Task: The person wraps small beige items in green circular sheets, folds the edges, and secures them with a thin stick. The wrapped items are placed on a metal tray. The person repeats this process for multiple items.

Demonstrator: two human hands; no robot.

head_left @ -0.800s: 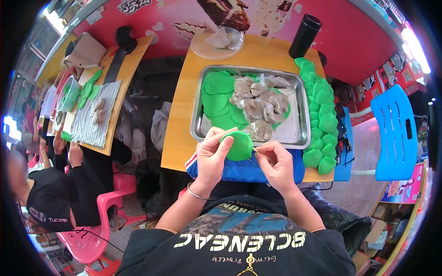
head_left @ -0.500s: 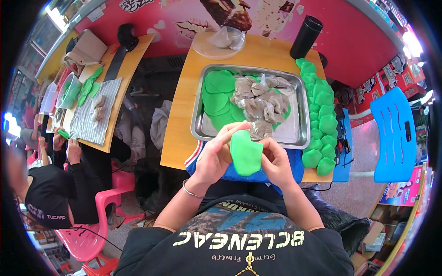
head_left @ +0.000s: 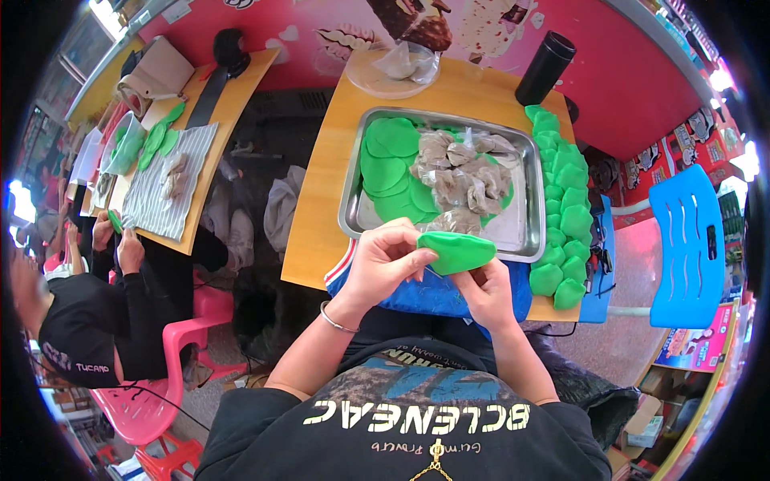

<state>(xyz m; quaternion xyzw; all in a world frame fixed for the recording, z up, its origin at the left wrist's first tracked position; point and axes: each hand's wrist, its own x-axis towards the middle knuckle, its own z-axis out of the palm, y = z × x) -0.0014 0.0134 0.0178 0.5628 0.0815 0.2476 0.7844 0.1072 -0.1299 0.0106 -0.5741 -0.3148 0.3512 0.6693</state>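
Above the near edge of the table I hold one smooth green disc [head_left: 459, 253], seemingly folded, with its long edge turned up. My left hand [head_left: 387, 260] pinches its left end between thumb and fingers. My right hand [head_left: 486, 295] grips its lower right side from below, those fingertips partly hidden by the disc. Just beyond my hands is a metal tray [head_left: 525, 240]. Overlapping flat green discs [head_left: 385, 175] lie in its left part. On top of them, towards the middle, sit several clear plastic bags [head_left: 461, 172] of greyish-brown stuff.
Rows of puffy green pieces [head_left: 571, 180] cover the table's right edge. A black cylinder [head_left: 545, 68] and a clear round lid [head_left: 393, 76] with a bag stand at the back. A blue chair [head_left: 686, 248] is at right. Leftward, another person [head_left: 96, 321] handles a green piece beside a second table [head_left: 241, 76].
The green disc has turned from hanging upright, broad side showing, to lying sideways with its edge up. My left hand has shifted its hold to the left end. The view has shifted slightly.
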